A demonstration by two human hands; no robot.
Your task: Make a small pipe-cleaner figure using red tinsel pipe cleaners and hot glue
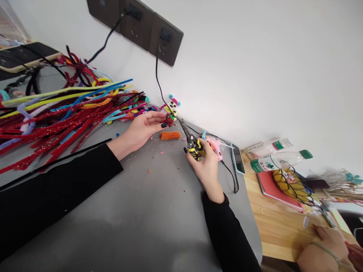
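Observation:
My left hand (144, 128), wearing a ring and dark nail polish, pinches a small piece of glittery red pipe cleaner (170, 120) above the grey mat. In my right hand (206, 162) is a pair of pliers (190, 140) with black and yellow handles, the jaws pointing up and left near the red piece. Between both hands an orange bundle of cut pipe cleaner (170, 135) lies on the mat. Small fuzzy figures (171, 105) stand behind my left fingertips. A pink glue gun (214, 146) rests just beyond my right hand, partly hidden by it.
Many coloured pipe cleaners (70, 113) spread over the left side. Black cords run from wall sockets (166, 39). A phone (237, 158) lies at the mat's right edge. Beyond are plastic bottles (279, 160), a red notebook (276, 190) and another person's hand (323, 249).

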